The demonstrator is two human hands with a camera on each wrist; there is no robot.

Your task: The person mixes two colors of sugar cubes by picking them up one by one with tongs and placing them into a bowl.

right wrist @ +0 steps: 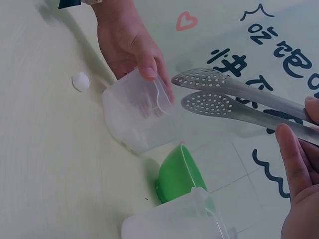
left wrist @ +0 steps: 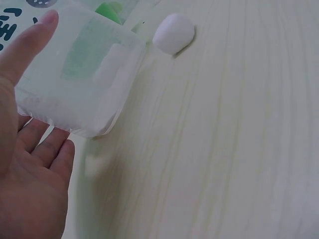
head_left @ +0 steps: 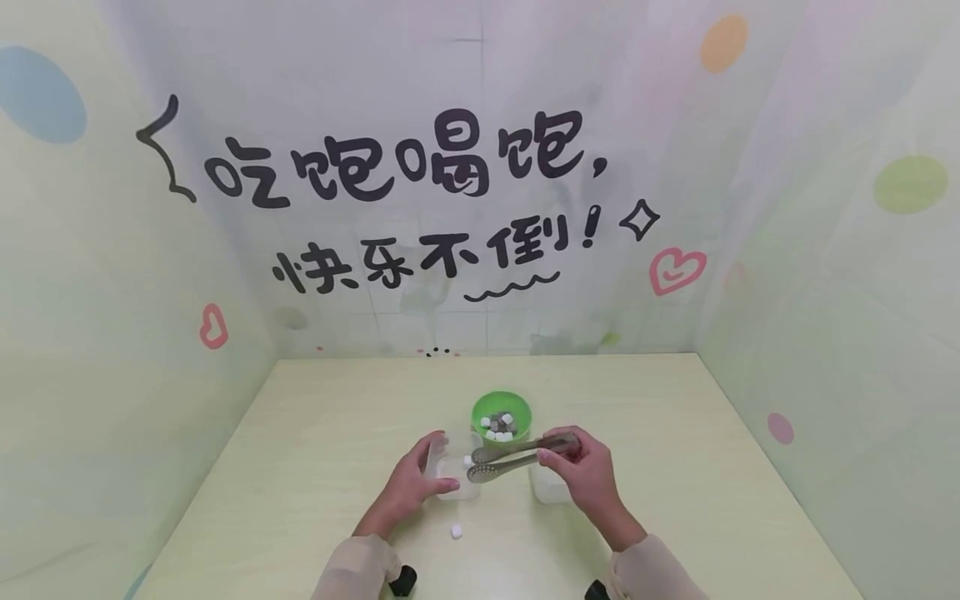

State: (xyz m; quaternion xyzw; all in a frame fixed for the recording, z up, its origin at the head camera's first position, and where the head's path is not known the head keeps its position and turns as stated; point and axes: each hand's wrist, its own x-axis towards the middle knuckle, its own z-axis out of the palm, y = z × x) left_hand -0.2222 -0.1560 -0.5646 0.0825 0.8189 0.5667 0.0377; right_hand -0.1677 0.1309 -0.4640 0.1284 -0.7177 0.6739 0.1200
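Observation:
My left hand (head_left: 408, 483) grips a clear plastic container (right wrist: 132, 107), thumb on one side and fingers on the other. In my right hand (head_left: 594, 477) is a pair of metal tongs (head_left: 483, 474) with perforated heads, which hover at the container's open side. Nothing shows between the heads in the right wrist view. A small white piece (head_left: 467, 460) shows beside the tong tips in the head view. Just beyond stands a green bowl (head_left: 498, 402) holding several white and grey-brown pieces. Another white piece (left wrist: 174, 34) lies on the table near the left container.
A second clear container (head_left: 551, 490) stands under my right hand, to the right of the green bowl. The pale wooden table (head_left: 360, 400) meets a printed cloth backdrop (head_left: 420, 92) at its far edge, with cloth sides left and right.

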